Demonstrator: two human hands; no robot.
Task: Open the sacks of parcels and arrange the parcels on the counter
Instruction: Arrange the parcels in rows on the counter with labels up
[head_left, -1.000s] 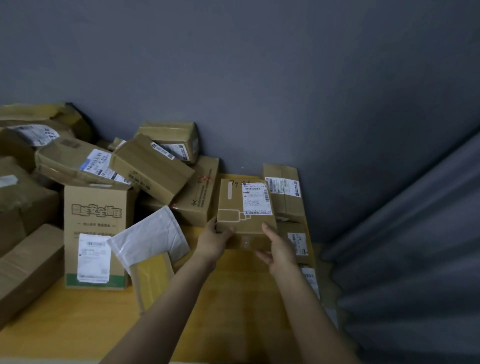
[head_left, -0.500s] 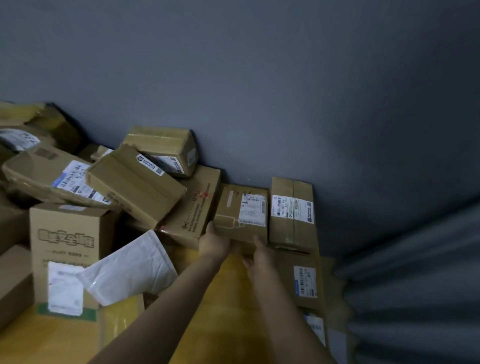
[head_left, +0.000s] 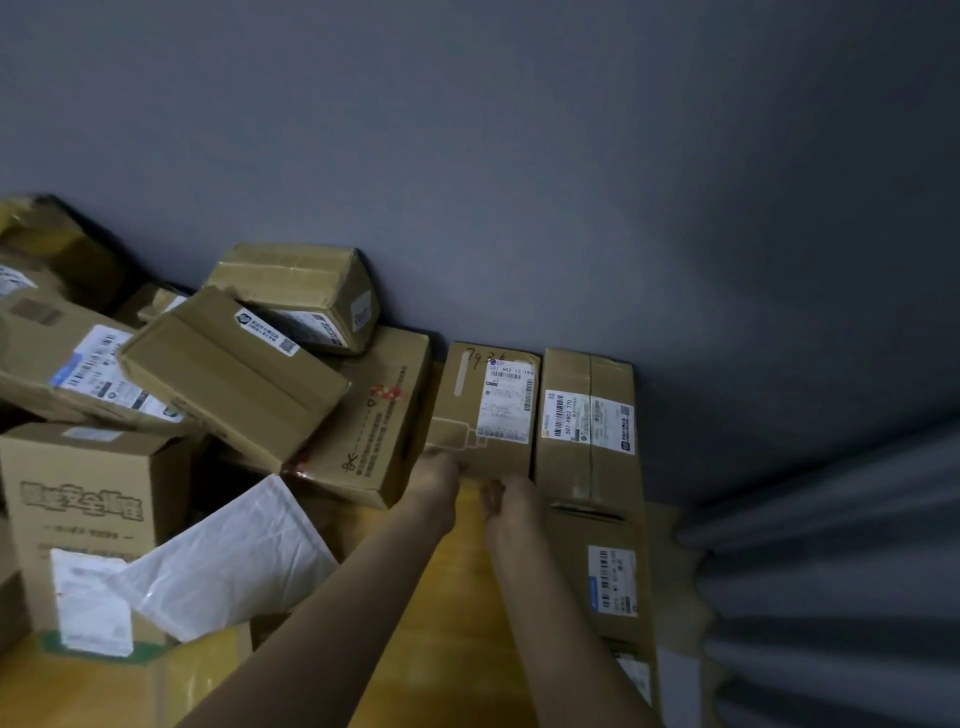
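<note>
A small brown cardboard parcel (head_left: 483, 410) with a white shipping label and handwritten digits lies at the back of the yellow counter (head_left: 447, 613), against the grey wall. It sits between a leaning printed box (head_left: 374, 421) and a taped box (head_left: 587, 421). My left hand (head_left: 436, 475) grips its near left corner. My right hand (head_left: 506, 496) is at its near edge, fingers curled under it.
A heap of cardboard boxes (head_left: 228, 374) fills the left side, with a tall printed box (head_left: 88, 519) and a white padded mailer (head_left: 228, 561) in front. More labelled boxes (head_left: 608, 571) line the counter's right edge. A grey curtain (head_left: 841, 571) hangs at right.
Both hands carried the small parcel away from me and set it down against the wall between the two boxes. The view has tilted to the left.
</note>
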